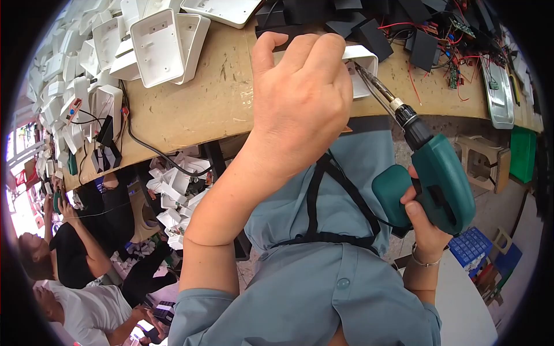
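My right hand (pixel 426 226) grips a green soldering gun (pixel 443 179) by its handle, index finger at the trigger. The gun's metal tip points up and left, into a small white plastic housing (pixel 362 53) on the table's near side. My left hand (pixel 303 86) is over the left part of that housing with its fingers curled down. Its fingertips are hidden behind the back of the hand, so what they pinch cannot be made out.
White plastic housings (pixel 158 49) are piled at the left of the wooden table (pixel 190 109). Black boxes (pixel 424 49) and wired circuit boards lie at the back right. A metal tray (pixel 497 95) sits at the right edge. Two people (pixel 86 248) work at the left; a stool (pixel 479 158) stands right.
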Tool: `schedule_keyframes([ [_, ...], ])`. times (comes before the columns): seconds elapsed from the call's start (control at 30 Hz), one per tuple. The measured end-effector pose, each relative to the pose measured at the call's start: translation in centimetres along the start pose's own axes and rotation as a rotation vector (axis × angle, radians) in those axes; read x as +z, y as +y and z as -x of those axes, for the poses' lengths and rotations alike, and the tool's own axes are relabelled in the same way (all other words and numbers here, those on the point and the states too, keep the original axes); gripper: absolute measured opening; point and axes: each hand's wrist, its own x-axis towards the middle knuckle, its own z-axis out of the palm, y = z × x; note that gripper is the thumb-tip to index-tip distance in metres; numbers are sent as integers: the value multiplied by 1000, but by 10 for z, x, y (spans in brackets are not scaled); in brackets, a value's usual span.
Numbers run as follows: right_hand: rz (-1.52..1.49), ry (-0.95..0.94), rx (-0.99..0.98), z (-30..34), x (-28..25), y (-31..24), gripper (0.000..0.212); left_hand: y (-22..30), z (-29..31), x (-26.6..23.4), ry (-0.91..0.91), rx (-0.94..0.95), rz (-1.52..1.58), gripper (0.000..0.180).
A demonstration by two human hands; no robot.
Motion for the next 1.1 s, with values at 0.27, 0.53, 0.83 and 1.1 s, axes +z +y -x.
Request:
schedule_keyframes([
  [0.27, -90, -45, -62, -5, 6, -6, 32, 0, -1, 0, 27, 4, -4, 8],
  [0.53, -97, -54, -64, -7, 7, -5, 32, 0, -1, 1, 29, 3, -9, 7],
  [0.83, -104, -58, -67, -7, 7, -2, 32, -1, 0, 2, 29, 0, 0, 7],
  [1.1, -76, -36, -32, -3, 8, -2, 25, 0, 2, 1, 26, 1, -5, 6],
])
